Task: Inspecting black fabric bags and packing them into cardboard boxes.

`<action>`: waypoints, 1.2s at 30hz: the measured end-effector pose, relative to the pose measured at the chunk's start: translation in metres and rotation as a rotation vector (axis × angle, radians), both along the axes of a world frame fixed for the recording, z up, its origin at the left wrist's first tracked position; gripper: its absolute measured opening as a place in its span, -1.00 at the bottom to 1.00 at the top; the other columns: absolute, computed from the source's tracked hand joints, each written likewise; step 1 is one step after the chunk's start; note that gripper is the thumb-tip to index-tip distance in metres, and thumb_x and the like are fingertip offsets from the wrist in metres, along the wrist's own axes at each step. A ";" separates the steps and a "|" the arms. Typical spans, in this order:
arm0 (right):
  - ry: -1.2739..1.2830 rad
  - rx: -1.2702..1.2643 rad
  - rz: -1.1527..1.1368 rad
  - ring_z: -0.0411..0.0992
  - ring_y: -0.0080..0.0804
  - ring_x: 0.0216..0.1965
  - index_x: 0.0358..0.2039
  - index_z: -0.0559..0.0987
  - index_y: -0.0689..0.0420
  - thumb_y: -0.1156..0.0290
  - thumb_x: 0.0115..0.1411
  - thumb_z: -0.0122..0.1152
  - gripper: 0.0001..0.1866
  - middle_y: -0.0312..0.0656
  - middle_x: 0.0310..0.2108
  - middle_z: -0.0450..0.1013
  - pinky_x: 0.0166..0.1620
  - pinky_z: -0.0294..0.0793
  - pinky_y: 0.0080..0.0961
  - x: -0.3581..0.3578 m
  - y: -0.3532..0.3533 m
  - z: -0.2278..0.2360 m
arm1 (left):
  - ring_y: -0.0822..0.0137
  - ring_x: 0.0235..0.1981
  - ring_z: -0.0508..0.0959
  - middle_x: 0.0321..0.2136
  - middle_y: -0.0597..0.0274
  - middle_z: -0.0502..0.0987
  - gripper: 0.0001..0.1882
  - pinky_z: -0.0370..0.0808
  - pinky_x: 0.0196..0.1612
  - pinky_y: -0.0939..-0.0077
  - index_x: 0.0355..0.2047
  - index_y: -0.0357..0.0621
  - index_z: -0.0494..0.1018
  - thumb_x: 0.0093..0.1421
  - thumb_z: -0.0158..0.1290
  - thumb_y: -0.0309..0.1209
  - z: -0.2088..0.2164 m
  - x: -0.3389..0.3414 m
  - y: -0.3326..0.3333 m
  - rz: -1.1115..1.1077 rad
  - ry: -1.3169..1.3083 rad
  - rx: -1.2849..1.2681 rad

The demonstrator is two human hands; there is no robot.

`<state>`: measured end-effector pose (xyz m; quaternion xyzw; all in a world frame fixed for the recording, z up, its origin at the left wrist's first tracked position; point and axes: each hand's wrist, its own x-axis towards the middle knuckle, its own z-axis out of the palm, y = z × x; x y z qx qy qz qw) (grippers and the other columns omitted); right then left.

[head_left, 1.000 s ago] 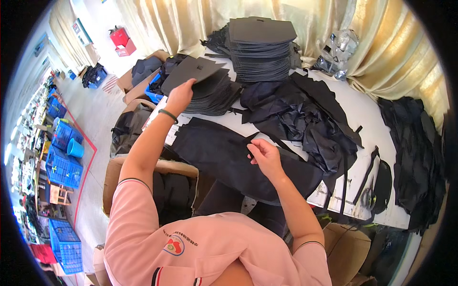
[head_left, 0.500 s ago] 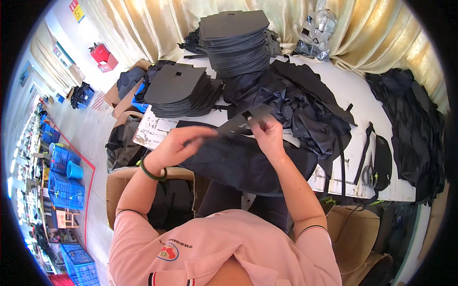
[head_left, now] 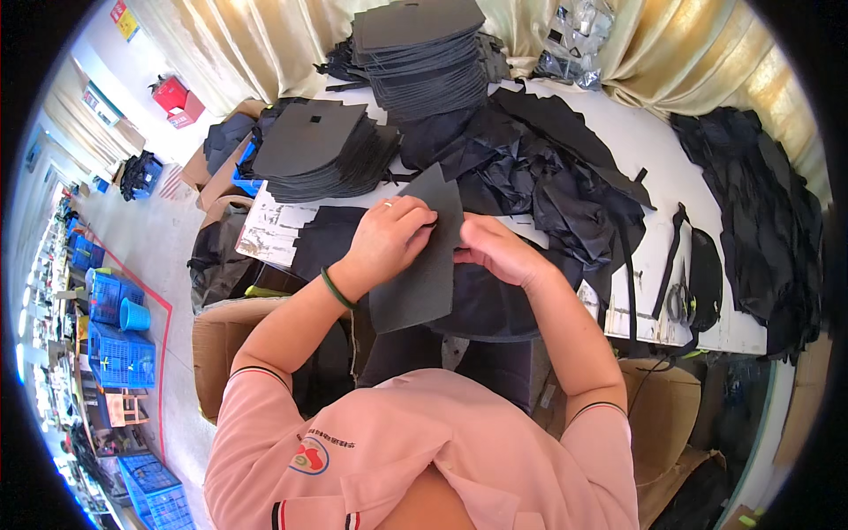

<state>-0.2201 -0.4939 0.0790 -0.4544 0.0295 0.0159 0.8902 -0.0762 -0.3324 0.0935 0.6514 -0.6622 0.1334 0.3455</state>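
Observation:
A dark grey stiff panel (head_left: 422,287), probably foam board, is held tilted above the table's near edge. My left hand (head_left: 390,231) lies against its left side, fingers curled in near the upper middle of the sheet. On the opposite side my right hand (head_left: 502,251) has its bent fingers at the panel's right edge; some fingertips are hidden. Black fabric (head_left: 495,305) lies under the panel and hangs over the table's edge. Beyond my left hand sits a stack of similar panels (head_left: 309,141), the top one with a small square hole.
A taller panel stack (head_left: 415,31) stands at the back of the white table (head_left: 649,274). Crumpled black fabric (head_left: 539,168) fills the middle. Scissors (head_left: 677,302) and a black pouch (head_left: 704,283) lie at right. Cardboard boxes (head_left: 221,340) stand below, and blue crates (head_left: 122,353) line the floor at left.
The panel has turned from edge-on to face me and come nearer. My left hand, apart from it before, now touches it. My right hand has shifted to its right edge.

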 end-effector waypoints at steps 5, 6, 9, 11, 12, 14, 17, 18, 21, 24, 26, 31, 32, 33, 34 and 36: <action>-0.010 -0.552 0.092 0.43 -0.51 -0.10 0.07 0.44 0.20 0.46 0.17 0.25 -0.57 -0.23 -0.09 0.48 -0.02 0.46 -0.47 0.000 -0.019 0.009 | 0.15 -0.41 0.56 -0.43 0.15 0.51 -0.85 0.48 -0.32 0.39 -0.36 -0.18 0.48 0.02 0.19 -0.55 0.012 0.012 -0.001 -0.011 0.050 -0.009; -0.056 -0.642 0.056 0.44 -0.52 -0.13 0.07 0.44 0.21 0.53 0.14 0.25 -0.55 -0.23 -0.12 0.50 -0.04 0.47 -0.48 -0.001 -0.027 0.008 | 0.35 -0.44 0.57 -0.48 0.22 0.50 -0.89 0.47 -0.36 0.51 -0.38 -0.21 0.47 0.07 0.18 -0.56 0.016 0.015 0.004 -0.004 0.344 0.006; 0.134 -0.805 -0.036 0.45 -0.51 -0.13 0.09 0.43 0.22 0.67 0.11 0.19 -0.52 -0.23 -0.15 0.50 -0.04 0.44 -0.52 0.002 -0.059 -0.008 | 0.48 -0.52 0.53 -0.48 0.34 0.48 -0.94 0.48 -0.39 0.60 -0.39 -0.19 0.42 0.17 0.09 -0.58 0.031 0.046 0.033 0.031 1.018 -0.024; 0.173 -0.860 -0.043 0.45 -0.50 -0.18 0.09 0.43 0.20 0.67 0.10 0.20 -0.51 -0.23 -0.20 0.50 -0.09 0.44 -0.52 -0.005 -0.079 -0.039 | 0.42 -0.57 0.51 -0.50 0.34 0.42 -0.96 0.46 -0.42 0.55 -0.42 -0.16 0.40 0.19 0.02 -0.50 0.035 0.072 0.060 0.109 1.146 -0.162; 0.212 -1.028 -0.046 0.43 -0.49 -0.24 0.09 0.44 0.15 0.66 0.08 0.22 -0.49 -0.23 -0.27 0.48 -0.14 0.43 -0.51 -0.012 -0.085 -0.048 | 0.42 -0.59 0.48 -0.52 0.35 0.39 -0.96 0.43 -0.44 0.56 -0.41 -0.14 0.40 0.19 0.01 -0.49 0.030 0.094 0.079 0.168 1.207 -0.212; 0.261 -1.192 -0.059 0.41 -0.48 -0.30 0.09 0.44 0.11 0.66 0.06 0.23 -0.47 -0.23 -0.34 0.46 -0.19 0.41 -0.50 -0.030 -0.097 -0.067 | 0.43 -0.59 0.46 -0.51 0.37 0.40 -0.95 0.38 -0.49 0.56 -0.39 -0.10 0.41 0.20 -0.03 -0.44 0.021 0.122 0.114 0.310 1.305 -0.345; 0.390 -1.224 -0.023 0.47 -0.33 -0.34 0.10 0.46 0.06 0.57 0.05 0.30 -0.45 -0.13 -0.39 0.48 -0.21 0.44 -0.38 -0.043 -0.104 -0.080 | 0.41 -0.49 0.51 -0.44 0.33 0.50 -0.87 0.43 -0.44 0.53 -0.29 -0.09 0.46 0.20 -0.02 -0.36 -0.015 0.180 0.177 0.615 1.202 -0.111; 0.379 -1.218 -0.014 0.47 -0.33 -0.34 0.10 0.46 0.06 0.57 0.05 0.30 -0.45 -0.13 -0.39 0.48 -0.21 0.44 -0.38 -0.041 -0.099 -0.077 | 0.38 -0.44 0.53 -0.43 0.31 0.51 -0.85 0.46 -0.39 0.49 -0.27 -0.10 0.46 0.20 0.01 -0.34 -0.029 0.195 0.196 0.800 1.023 0.112; 0.370 -1.283 -0.083 0.47 -0.28 -0.34 0.11 0.46 0.05 0.55 0.05 0.31 -0.44 -0.11 -0.39 0.48 -0.21 0.44 -0.36 -0.046 -0.089 -0.067 | 0.21 -0.03 0.50 -0.11 0.08 0.52 -0.62 0.39 0.07 0.31 -0.08 -0.25 0.42 0.15 0.20 -0.32 -0.047 0.170 0.151 0.718 0.059 0.214; 0.347 -1.293 -0.094 0.49 -0.20 -0.29 0.11 0.45 0.06 0.55 0.04 0.32 -0.44 -0.07 -0.35 0.51 -0.18 0.45 -0.33 -0.056 -0.081 -0.055 | 0.09 -0.02 0.49 -0.09 0.05 0.52 -0.62 0.39 0.06 0.32 -0.09 -0.20 0.48 0.13 0.23 -0.30 -0.018 0.093 0.045 0.220 0.385 0.305; 0.259 -1.351 -0.107 0.51 -0.08 -0.20 0.12 0.42 0.05 0.56 0.02 0.32 -0.40 -0.01 -0.25 0.53 -0.13 0.47 -0.28 -0.055 -0.072 -0.041 | 0.06 0.00 0.47 -0.09 0.08 0.52 -0.56 0.37 0.08 0.31 -0.03 -0.18 0.46 0.13 0.23 -0.24 -0.021 0.067 -0.009 -0.083 0.302 0.391; 0.216 -1.443 -0.162 0.49 -0.08 -0.14 0.20 0.35 -0.02 0.55 -0.02 0.36 -0.27 -0.01 -0.17 0.50 -0.06 0.45 -0.28 -0.054 -0.047 -0.016 | 0.28 0.04 0.44 0.00 0.13 0.50 -0.39 0.34 0.12 0.41 0.11 -0.22 0.38 0.08 0.28 -0.26 -0.040 0.038 -0.109 -0.425 0.554 1.014; 0.150 -1.467 -0.207 0.48 -0.04 -0.11 0.20 0.34 0.00 0.55 -0.03 0.36 -0.27 0.00 -0.12 0.50 -0.05 0.45 -0.26 -0.054 -0.045 -0.017 | 0.31 0.02 0.44 0.00 0.12 0.50 -0.36 0.35 0.11 0.42 0.11 -0.24 0.38 0.04 0.31 -0.31 -0.044 0.035 -0.120 -0.487 0.656 1.169; 0.151 -1.469 -0.203 0.48 -0.04 -0.11 0.20 0.34 0.00 0.55 -0.03 0.36 -0.27 0.00 -0.12 0.50 -0.05 0.45 -0.26 -0.054 -0.043 -0.018 | 0.34 0.01 0.45 0.00 0.12 0.50 -0.33 0.36 0.10 0.43 0.12 -0.25 0.37 0.00 0.33 -0.37 -0.048 0.033 -0.126 -0.546 0.759 1.325; 0.140 -1.513 -0.221 0.48 -0.02 -0.10 0.19 0.34 0.01 0.54 -0.03 0.35 -0.28 -0.02 -0.08 0.49 -0.04 0.45 -0.25 -0.056 -0.042 -0.019 | 0.34 0.01 0.45 0.00 0.12 0.50 -0.33 0.36 0.10 0.43 0.12 -0.25 0.37 0.00 0.33 -0.37 -0.048 0.028 -0.130 -0.555 0.758 1.326; 0.132 -1.554 -0.239 0.47 -0.01 -0.08 0.19 0.34 0.03 0.54 -0.03 0.35 -0.28 -0.03 -0.05 0.49 -0.03 0.45 -0.24 -0.059 -0.040 -0.021 | 0.37 -0.06 0.48 -0.07 0.13 0.53 -0.36 0.40 0.06 0.46 0.09 -0.27 0.39 -0.05 0.33 -0.51 -0.050 0.020 -0.133 -0.576 0.829 1.339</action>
